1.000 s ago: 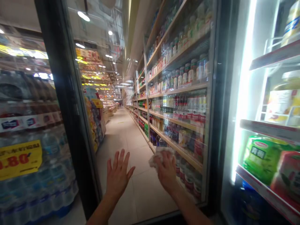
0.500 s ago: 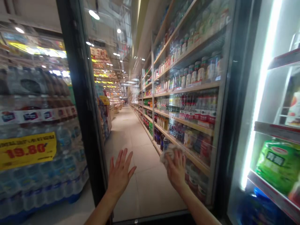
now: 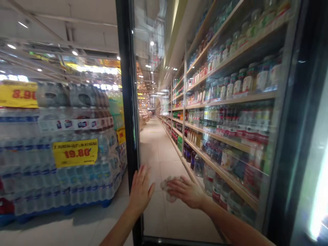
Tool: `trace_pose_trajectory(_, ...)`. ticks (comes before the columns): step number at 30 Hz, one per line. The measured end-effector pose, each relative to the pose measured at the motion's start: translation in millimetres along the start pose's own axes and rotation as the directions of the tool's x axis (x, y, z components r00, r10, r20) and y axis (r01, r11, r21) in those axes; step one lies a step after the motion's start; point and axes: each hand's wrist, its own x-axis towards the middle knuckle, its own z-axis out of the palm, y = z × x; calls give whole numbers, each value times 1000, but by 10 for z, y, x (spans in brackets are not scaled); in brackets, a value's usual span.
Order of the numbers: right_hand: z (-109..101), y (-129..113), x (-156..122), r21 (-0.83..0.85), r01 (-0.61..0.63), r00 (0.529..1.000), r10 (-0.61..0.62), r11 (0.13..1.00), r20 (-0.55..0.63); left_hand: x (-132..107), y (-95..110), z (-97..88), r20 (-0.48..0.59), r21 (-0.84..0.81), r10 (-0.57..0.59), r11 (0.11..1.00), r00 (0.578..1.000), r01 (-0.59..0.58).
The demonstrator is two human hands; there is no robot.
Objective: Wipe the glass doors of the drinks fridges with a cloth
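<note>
In front of me is a glass door (image 3: 164, 218) with a black frame (image 3: 128, 102). My left hand (image 3: 140, 189) lies flat with its fingers up, against the glass beside the left frame bar, and holds nothing. Under the fingers of my right hand (image 3: 188, 191) is a crumpled pale cloth (image 3: 167, 186), pressed on the lower middle of the pane. That hand points left, and the cloth pokes out past its fingertips. Part of the cloth is hidden beneath the palm.
Stacked packs of bottled water (image 3: 82, 171) with a yellow price sign (image 3: 75, 153) stand to the left on a blue pallet (image 3: 68, 209). Through or in the glass show shelves of bottles (image 3: 230, 99) and a long aisle floor (image 3: 151, 143). A bright light strip (image 3: 319, 205) glows at right.
My right hand has wiped with the cloth leftward and lower, turning its fingers to the left. My left hand stays flat near the frame. The view has swung left, showing more bottle packs.
</note>
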Motion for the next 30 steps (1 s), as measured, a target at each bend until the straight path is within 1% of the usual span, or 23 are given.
trace_pose_trajectory(1, 9, 14, 136, 18, 31, 1000, -31, 999, 3, 3, -26, -46, -6, -13, 0, 1000, 1000, 0)
trace_pose_trajectory(2, 11, 43, 280, 27, -1, 1000, 2, 1000, -11, 7, -55, -94, -18, -21, -4, 1000, 1000, 4)
trace_pose_trajectory(5, 59, 53, 632, 58, -217, 975, 219, 975, -39, 2, -148, -222, -55, -10, -27, 1000, 998, 26)
trace_pose_trajectory(6, 107, -7, 692, 83, -238, 970, 241, 968, -26, -10, -179, -254, -61, 0, -39, 999, 997, 39)
trace_pose_trajectory(7, 170, -96, 720, 119, -211, 977, 212, 970, 3, -27, -209, -279, -64, 7, -48, 999, 997, 49)
trace_pose_trajectory(9, 307, -293, 724, 206, -61, 996, 47, 977, 72, -69, -266, -315, -62, 18, -56, 998, 997, 57)
trace_pose_trajectory(10, 362, -359, 729, 242, 18, 995, -41, 970, 89, -89, -293, -327, -57, 21, -55, 998, 997, 57)
trace_pose_trajectory(11, 393, -382, 755, 262, 70, 990, -99, 962, 97, -105, -317, -337, -52, 24, -53, 998, 997, 55)
trace_pose_trajectory(12, 395, -357, 809, 263, 88, 989, -116, 961, 96, -116, -339, -345, -50, 24, -54, 998, 997, 56)
trace_pose_trajectory(14, 317, -192, 994, 219, 28, 997, -42, 975, 62, -116, -368, -358, -55, 16, -72, 997, 996, 73)
trace_pose_trajectory(15, 255, -85, 1104, 187, -30, 999, 24, 982, 36, -108, -375, -362, -65, 10, -86, 996, 994, 87)
trace_pose_trajectory(17, 146, 78, 1282, 123, -184, 982, 188, 975, -18, -82, -374, -368, -80, 1, -114, 993, 990, 115)
trace_pose_trajectory(18, 115, 107, 1325, 100, -227, 972, 231, 969, -38, -68, -370, -368, -83, -2, -121, 993, 989, 121)
trace_pose_trajectory(19, 103, 99, 1334, 86, -226, 972, 230, 970, -46, -53, -364, -366, -85, -3, -120, 993, 989, 120)
trace_pose_trajectory(20, 109, 67, 1314, 82, -178, 982, 182, 981, -42, -36, -361, -364, -85, 0, -111, 994, 990, 112)
trace_pose_trajectory(21, 128, 28, 1282, 86, -99, 994, 101, 991, -29, -14, -361, -362, -83, 6, -100, 995, 991, 101)
trace_pose_trajectory(23, 167, 1, 1253, 102, 47, 999, -47, 994, -7, 59, -376, -363, -88, 24, -80, 996, 993, 83)
trace_pose_trajectory(24, 168, 37, 1283, 101, 62, 998, -60, 993, -18, 115, -389, -368, -94, 32, -75, 996, 993, 78)
trace_pose_trajectory(25, 149, 105, 1350, 90, 28, 999, -25, 996, -44, 183, -404, -380, -102, 36, -72, 996, 992, 76)
trace_pose_trajectory(26, 110, 196, 1444, 73, -38, 996, 43, 997, -81, 263, -417, -396, -115, 34, -72, 996, 991, 77)
trace_pose_trajectory(28, 6, 379, 1655, 38, -193, 967, 196, 981, -161, 439, -435, -438, -148, 14, -80, 996, 986, 83)
trace_pose_trajectory(29, -38, 439, 1739, 21, -249, 950, 248, 968, -190, 524, -440, -460, -162, 2, -86, 996, 983, 88)
trace_pose_trajectory(30, -65, 467, 1792, 2, -278, 939, 272, 961, -211, 599, -443, -481, -177, -9, -91, 996, 980, 91)
